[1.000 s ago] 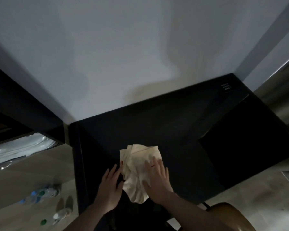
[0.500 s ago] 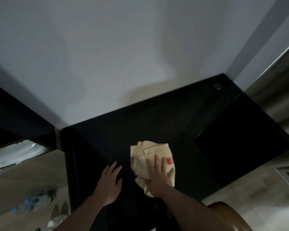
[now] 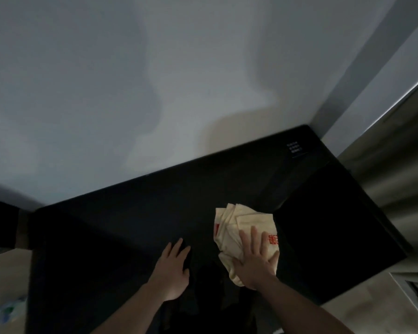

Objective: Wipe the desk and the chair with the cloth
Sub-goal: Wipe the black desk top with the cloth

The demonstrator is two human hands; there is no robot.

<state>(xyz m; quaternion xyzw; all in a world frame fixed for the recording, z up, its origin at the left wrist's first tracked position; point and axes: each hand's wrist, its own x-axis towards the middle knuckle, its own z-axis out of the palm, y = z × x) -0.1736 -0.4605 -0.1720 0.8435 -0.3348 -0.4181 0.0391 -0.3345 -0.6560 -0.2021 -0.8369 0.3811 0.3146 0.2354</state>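
The left hand (image 3: 173,273) lies flat on the black, glossy tabletop (image 3: 130,225), fingers straight and holding nothing. Just to its right, the right hand (image 3: 256,260) presses spread, straight fingers on the crumpled cream cloth with red print (image 3: 237,225), which rests on the tabletop beside a darker black panel (image 3: 336,225).

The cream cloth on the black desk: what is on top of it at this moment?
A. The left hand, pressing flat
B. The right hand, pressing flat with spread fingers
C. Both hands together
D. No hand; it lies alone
B: the right hand lies flat with spread fingers on the cream cloth, while the left hand rests apart from it on the bare black desk.
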